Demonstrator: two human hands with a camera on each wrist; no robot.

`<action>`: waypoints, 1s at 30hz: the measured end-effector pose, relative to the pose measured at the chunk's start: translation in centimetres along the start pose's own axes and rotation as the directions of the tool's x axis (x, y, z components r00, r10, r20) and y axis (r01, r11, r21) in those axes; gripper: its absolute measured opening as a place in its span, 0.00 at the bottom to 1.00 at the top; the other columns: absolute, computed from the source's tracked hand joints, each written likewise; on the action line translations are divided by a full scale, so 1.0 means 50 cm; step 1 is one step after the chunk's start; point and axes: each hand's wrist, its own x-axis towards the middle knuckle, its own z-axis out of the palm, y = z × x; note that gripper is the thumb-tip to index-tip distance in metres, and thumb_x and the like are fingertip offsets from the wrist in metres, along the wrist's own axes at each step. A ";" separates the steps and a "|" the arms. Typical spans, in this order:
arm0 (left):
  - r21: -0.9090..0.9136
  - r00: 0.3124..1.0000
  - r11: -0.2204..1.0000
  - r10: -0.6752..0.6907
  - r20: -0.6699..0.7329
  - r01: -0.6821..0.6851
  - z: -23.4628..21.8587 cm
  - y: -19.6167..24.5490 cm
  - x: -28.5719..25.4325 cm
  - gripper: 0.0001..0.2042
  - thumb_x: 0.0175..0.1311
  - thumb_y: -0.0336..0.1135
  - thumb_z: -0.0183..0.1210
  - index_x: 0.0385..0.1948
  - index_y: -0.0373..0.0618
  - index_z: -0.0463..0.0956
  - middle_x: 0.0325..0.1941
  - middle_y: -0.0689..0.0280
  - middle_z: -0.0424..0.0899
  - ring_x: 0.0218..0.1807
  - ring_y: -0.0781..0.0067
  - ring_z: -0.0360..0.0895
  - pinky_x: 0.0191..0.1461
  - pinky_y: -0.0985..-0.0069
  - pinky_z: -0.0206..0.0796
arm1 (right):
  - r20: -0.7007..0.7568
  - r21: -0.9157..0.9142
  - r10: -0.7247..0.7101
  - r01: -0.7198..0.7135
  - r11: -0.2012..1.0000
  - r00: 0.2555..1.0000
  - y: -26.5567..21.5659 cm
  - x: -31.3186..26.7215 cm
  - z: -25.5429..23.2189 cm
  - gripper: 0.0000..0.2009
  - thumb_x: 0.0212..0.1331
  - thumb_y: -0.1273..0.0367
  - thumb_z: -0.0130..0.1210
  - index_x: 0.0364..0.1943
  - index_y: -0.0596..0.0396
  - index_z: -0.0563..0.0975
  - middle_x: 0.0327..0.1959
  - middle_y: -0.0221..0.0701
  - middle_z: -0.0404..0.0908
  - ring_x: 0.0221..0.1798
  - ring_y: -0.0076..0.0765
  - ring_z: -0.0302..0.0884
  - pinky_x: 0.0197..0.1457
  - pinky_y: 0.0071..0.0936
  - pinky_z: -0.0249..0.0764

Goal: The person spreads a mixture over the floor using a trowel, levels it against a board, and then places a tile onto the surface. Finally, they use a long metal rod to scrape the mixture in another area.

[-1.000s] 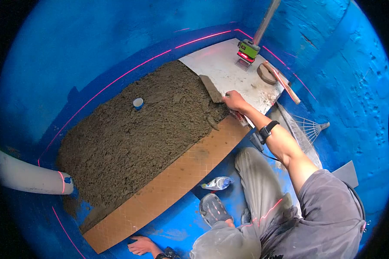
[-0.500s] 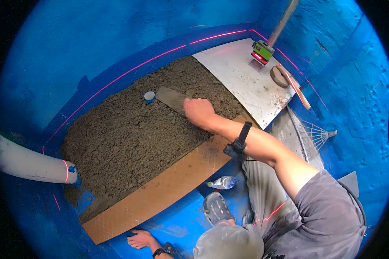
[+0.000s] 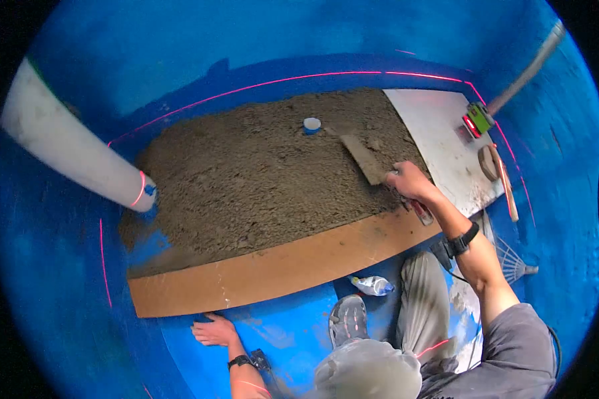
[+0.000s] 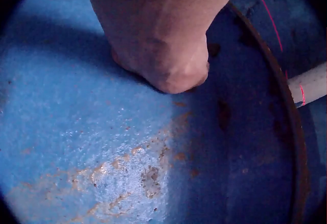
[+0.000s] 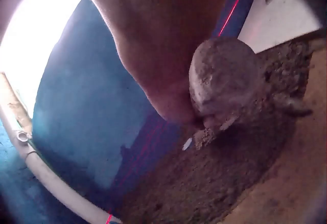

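Note:
My right hand (image 3: 409, 179) grips the handle of a flat rectangular trowel (image 3: 363, 159). Its blade lies over the right part of a bed of grey-brown mortar (image 3: 246, 179), close to the brown board (image 3: 279, 276) along the near side. A mortar-caked, rounded handle end (image 5: 222, 76) sticks out of the fist in the right wrist view. A small white-and-blue cup (image 3: 311, 126) is set in the mortar, left of the blade. Below the board's left part, my left hand (image 3: 214, 330) rests on the blue floor (image 3: 293, 312), fingers extended; in its wrist view the fingers are hidden.
A white sheet (image 3: 432, 126) borders the mortar on the right, bearing a green laser level (image 3: 478, 120) and a brown roll (image 3: 489, 163) with a stick against it. Thick white pipe (image 3: 80, 139) comes in from the left. Near my foot lies a plastic bottle (image 3: 373, 286); a fan rake (image 3: 512, 263) is at right.
The trowel swept left across the mortar to beside the cup, then came back right toward the near board. The head view has turned. My left hand stays on the floor.

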 end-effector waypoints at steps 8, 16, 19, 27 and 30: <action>-0.062 1.000 0.998 -0.011 0.022 0.012 -0.027 0.010 -0.004 0.30 0.75 0.56 0.51 0.64 0.36 0.70 0.69 0.48 0.70 0.68 0.44 0.66 0.69 0.51 0.58 | 0.445 0.879 -0.265 -0.361 0.312 0.855 -0.379 0.043 0.081 0.13 0.73 0.59 0.56 0.42 0.55 0.74 0.27 0.27 0.77 0.21 0.26 0.73 0.22 0.26 0.71; -0.007 1.000 1.000 0.011 -0.010 -0.011 -0.006 0.002 -0.001 0.29 0.76 0.55 0.51 0.63 0.37 0.70 0.68 0.50 0.71 0.67 0.47 0.67 0.67 0.54 0.58 | 0.324 0.677 -0.089 -0.165 0.717 0.942 -0.581 0.162 0.231 0.23 0.70 0.57 0.55 0.54 0.68 0.73 0.42 0.48 0.85 0.37 0.52 0.85 0.43 0.48 0.81; 0.004 1.000 1.000 0.013 -0.015 -0.013 -0.005 0.005 -0.004 0.29 0.76 0.56 0.50 0.64 0.37 0.70 0.67 0.51 0.71 0.65 0.49 0.68 0.66 0.55 0.59 | 0.128 0.480 -0.071 0.001 0.878 0.989 -0.544 0.227 0.313 0.24 0.69 0.57 0.55 0.48 0.73 0.75 0.45 0.56 0.86 0.46 0.60 0.87 0.51 0.50 0.81; 0.001 1.000 1.000 0.010 -0.009 -0.010 -0.007 0.004 -0.001 0.29 0.76 0.56 0.50 0.63 0.37 0.70 0.63 0.53 0.72 0.62 0.50 0.69 0.64 0.55 0.60 | 0.143 0.540 0.032 -0.105 0.835 0.989 -0.512 0.220 0.213 0.21 0.71 0.60 0.52 0.39 0.72 0.81 0.36 0.52 0.88 0.37 0.52 0.89 0.45 0.46 0.83; 0.007 1.000 1.000 0.002 0.003 -0.002 -0.010 0.005 -0.004 0.29 0.75 0.56 0.51 0.62 0.37 0.70 0.61 0.53 0.73 0.61 0.50 0.69 0.62 0.55 0.61 | 0.191 0.654 0.021 -0.143 0.743 0.981 -0.482 0.246 0.233 0.22 0.72 0.61 0.52 0.36 0.74 0.80 0.36 0.52 0.87 0.33 0.51 0.88 0.41 0.49 0.82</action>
